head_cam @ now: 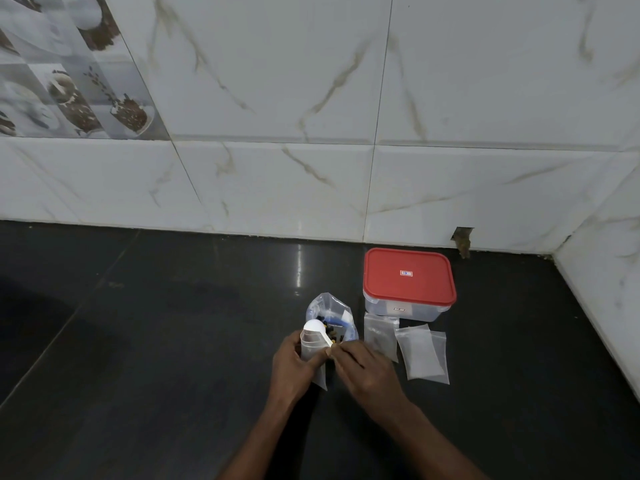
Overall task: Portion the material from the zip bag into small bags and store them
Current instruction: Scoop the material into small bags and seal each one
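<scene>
The left hand (290, 365) is gripping a small bag (313, 355); the right hand (363, 370) is pinching a white scoop (317, 329) over it, the zip bag (332, 315) standing just behind both grips on the table (173, 341)

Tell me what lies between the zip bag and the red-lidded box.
Head view: bare dark counter lies between the zip bag and the box; two small bags lie in front of the box.
</scene>
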### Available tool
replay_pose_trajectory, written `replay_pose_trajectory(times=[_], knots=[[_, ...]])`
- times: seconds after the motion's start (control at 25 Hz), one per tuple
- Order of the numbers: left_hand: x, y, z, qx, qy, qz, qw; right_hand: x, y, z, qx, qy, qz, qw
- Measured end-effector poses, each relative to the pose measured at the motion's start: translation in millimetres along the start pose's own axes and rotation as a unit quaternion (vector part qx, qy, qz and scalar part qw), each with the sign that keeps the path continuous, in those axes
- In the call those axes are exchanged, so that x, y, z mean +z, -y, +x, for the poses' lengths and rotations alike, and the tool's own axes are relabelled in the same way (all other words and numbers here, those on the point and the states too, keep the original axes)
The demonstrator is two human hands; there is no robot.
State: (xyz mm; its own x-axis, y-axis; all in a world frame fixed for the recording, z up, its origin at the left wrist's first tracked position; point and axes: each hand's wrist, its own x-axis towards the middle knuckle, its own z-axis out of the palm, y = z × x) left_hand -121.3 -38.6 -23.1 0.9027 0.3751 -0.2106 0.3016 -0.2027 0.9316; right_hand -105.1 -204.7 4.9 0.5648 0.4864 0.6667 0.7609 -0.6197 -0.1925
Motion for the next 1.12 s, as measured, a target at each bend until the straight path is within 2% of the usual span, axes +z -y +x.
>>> replay_pose_trajectory(times=[0.12,0.2,0.28,0.36,0.44,0.56,0.68,0.76,0.92,1.04,1.12], knots=[[-1.2,-1.2,-1.8,0.000,0.004,0.010,1.000,6.4,-10.1,10.6,0.209,-0.009,0.079,0.975],[-2.6,0.8,-2.8,-0.003,0.008,0.012,1.000,17.3,-19.2,14.8,0.289,0.043,0.056,0.955],[-3.3,4.4,-1.7,-0.008,0.014,0.005,1.000,27.6,-22.2,17.4,0.291,0.118,0.002,0.949],[-4.1,6.3,0.3,-0.019,0.023,-0.008,1.000,34.8,-19.5,20.7,0.249,0.183,-0.052,0.950],[-3.7,6.7,1.8,-0.029,0.036,-0.021,0.999,40.1,-13.4,21.6,0.229,0.218,-0.076,0.945],[-2.9,8.9,2.7,-0.033,0.061,-0.038,0.997,49.6,-5.8,20.9,0.256,0.220,-0.067,0.939],[-3.0,10.2,0.7,-0.027,0.071,-0.050,0.996,51.4,-0.8,34.5,0.345,0.193,-0.010,0.919],[-3.0,10.0,0.2,-0.025,0.079,-0.052,0.995,52.4,-5.4,37.8,0.438,0.171,0.092,0.878],[-6.4,10.3,2.1,-0.025,0.081,-0.044,0.995,43.4,-21.7,35.2,0.597,0.063,0.236,0.764],[-8.2,12.9,3.5,-0.023,0.078,-0.027,0.996,26.4,-19.1,42.9,0.654,0.002,0.342,0.675],[-7.9,12.3,3.6,-0.017,0.071,-0.014,0.997,14.9,-14.6,48.4,0.649,-0.025,0.381,0.658]])
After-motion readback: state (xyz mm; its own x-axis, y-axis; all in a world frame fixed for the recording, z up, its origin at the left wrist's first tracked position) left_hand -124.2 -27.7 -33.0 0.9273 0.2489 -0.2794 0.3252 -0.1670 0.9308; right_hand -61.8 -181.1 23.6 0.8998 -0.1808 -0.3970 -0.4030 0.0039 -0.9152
